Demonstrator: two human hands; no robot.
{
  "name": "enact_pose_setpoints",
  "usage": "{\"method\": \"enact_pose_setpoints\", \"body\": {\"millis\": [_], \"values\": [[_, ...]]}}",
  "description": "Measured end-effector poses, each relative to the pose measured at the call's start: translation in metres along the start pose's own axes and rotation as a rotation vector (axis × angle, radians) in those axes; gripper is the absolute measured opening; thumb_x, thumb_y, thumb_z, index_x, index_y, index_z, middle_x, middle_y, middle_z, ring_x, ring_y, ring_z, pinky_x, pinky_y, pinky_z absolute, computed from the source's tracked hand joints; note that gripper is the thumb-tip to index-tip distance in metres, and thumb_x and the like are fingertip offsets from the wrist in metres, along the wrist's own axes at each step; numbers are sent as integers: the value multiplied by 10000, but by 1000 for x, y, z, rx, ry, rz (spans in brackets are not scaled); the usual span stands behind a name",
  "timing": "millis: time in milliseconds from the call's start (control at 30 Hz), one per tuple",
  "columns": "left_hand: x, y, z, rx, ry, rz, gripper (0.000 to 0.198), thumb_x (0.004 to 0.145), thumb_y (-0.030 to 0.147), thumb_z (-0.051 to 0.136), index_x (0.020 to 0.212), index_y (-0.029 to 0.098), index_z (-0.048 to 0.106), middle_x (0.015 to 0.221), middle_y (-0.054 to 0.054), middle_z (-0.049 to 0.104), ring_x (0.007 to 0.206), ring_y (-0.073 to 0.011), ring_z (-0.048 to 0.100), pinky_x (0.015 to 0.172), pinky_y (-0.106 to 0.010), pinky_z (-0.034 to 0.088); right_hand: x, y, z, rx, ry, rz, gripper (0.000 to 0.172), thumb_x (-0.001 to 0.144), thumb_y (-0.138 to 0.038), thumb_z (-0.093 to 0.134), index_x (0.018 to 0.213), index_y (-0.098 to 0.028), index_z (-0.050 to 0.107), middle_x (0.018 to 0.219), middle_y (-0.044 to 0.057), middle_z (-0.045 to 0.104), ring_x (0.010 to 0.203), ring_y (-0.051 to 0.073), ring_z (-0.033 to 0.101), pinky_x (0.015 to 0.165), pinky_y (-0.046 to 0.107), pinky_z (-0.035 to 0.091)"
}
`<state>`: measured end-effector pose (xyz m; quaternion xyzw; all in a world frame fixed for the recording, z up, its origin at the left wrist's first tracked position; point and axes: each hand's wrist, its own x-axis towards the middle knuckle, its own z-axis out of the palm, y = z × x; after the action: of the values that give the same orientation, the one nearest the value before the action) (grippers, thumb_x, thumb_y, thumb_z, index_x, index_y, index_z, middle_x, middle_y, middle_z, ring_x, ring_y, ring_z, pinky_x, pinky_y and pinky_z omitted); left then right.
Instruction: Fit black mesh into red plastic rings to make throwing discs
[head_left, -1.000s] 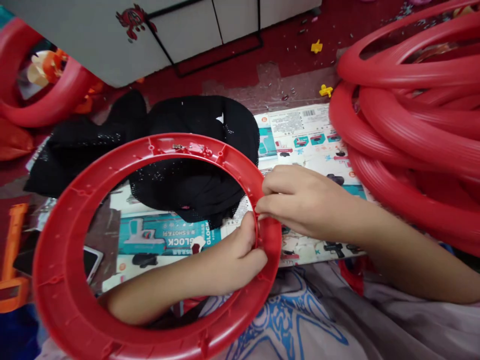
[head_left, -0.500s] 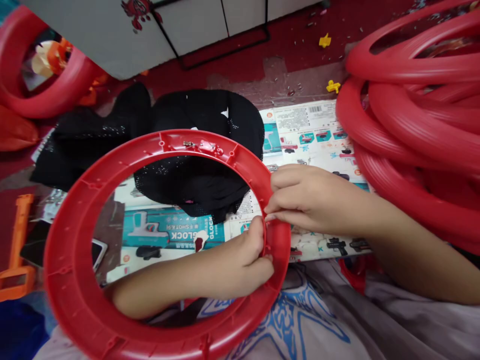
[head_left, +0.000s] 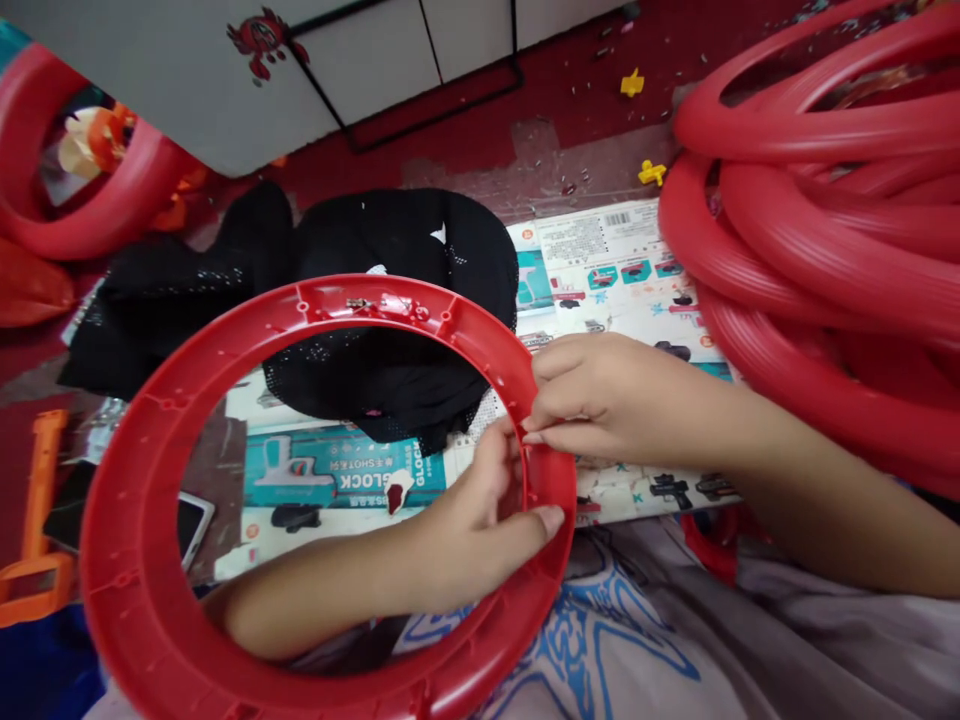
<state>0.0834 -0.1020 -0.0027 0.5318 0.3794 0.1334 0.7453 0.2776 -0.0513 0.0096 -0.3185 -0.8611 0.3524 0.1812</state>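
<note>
A large red plastic ring [head_left: 124, 480] lies tilted over my lap, its hollow, ribbed inner side facing up. My left hand [head_left: 480, 525] comes through the ring's opening and grips its right side, thumb on the channel and fingers round the inner edge. On that same right side, my right hand [head_left: 581, 395] is closed in a pinch, fingertips at the inner rim. Whatever sits between those fingertips is hidden or too small to name. Small metal pieces [head_left: 360, 303] lie in the channel at the ring's far side.
Several red rings [head_left: 810, 270] are heaped at the right. Black cloth [head_left: 405, 240] lies on a printed cardboard sheet [head_left: 600, 250] beyond the ring. An orange plastic part [head_left: 45, 500] and a phone-like device [head_left: 196, 525] are at left. Yellow pieces [head_left: 651, 173] lie on the red floor.
My left thumb has stretched out along the channel, and its fingers have shifted up the inner edge. The right hand stays pinched at the rim. The whole view has shifted slightly.
</note>
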Motion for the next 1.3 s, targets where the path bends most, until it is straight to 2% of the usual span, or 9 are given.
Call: {"method": "enact_pose_setpoints", "body": {"millis": [67,133,267,333,500,633,867,1200,1300], "values": [[5,-3,3,-193,90,49,512,882,300,539,1314,246,271,1345,-119,484,1169,-231,549,935,-367,497,1,-1,1,-3,-16,-18,197,835,-126,564,687,-156,690,738,21,600,717,120,525,669,240,386],[10,-5,3,-246,141,63,455,885,299,543,1264,249,296,1262,-95,542,1069,-194,596,843,-305,521,1,-2,2,-9,-26,-17,192,830,-127,572,681,-154,690,728,18,590,704,117,521,666,239,386],[17,-8,-5,-106,228,20,287,881,244,524,1105,209,347,1061,-45,585,921,-148,600,737,-253,506,-1,0,-1,-87,3,11,165,841,-140,562,753,-148,702,764,29,600,708,125,512,662,249,372],[17,-7,-9,14,251,-49,287,844,202,531,1066,199,348,980,-25,561,869,-151,584,707,-265,498,-2,2,-3,-171,32,0,193,873,-164,521,800,-147,698,764,34,599,707,134,500,653,259,359],[9,-6,-11,152,70,-109,405,770,156,556,1108,195,336,949,-18,511,834,-171,572,706,-317,506,-2,5,-4,-279,13,-145,251,909,-168,453,826,-144,689,788,55,596,756,156,499,681,279,371],[4,-8,-11,162,4,-91,475,790,187,567,1198,188,325,961,-44,539,896,-207,584,770,-358,523,0,9,0,-183,23,-108,230,895,-153,473,804,-141,684,794,50,589,759,149,513,689,270,392],[1,-12,-14,142,-13,-52,643,819,210,570,1369,214,237,1095,-91,559,965,-232,595,826,-373,532,0,12,-1,-78,100,-152,201,875,-138,514,776,-136,689,767,34,596,717,122,533,663,234,402],[-1,-10,-17,211,-16,6,588,824,215,574,1344,196,299,1073,-90,574,981,-240,585,850,-387,525,-2,2,0,-101,187,-150,193,870,-122,523,778,-145,691,761,29,610,712,117,536,654,229,405],[0,-9,-16,204,-32,-5,598,817,214,589,1341,180,302,1103,-103,570,1037,-262,571,901,-406,506,0,2,2,-113,137,-75,184,855,-119,536,764,-141,695,771,39,620,729,131,547,671,248,409]]}}
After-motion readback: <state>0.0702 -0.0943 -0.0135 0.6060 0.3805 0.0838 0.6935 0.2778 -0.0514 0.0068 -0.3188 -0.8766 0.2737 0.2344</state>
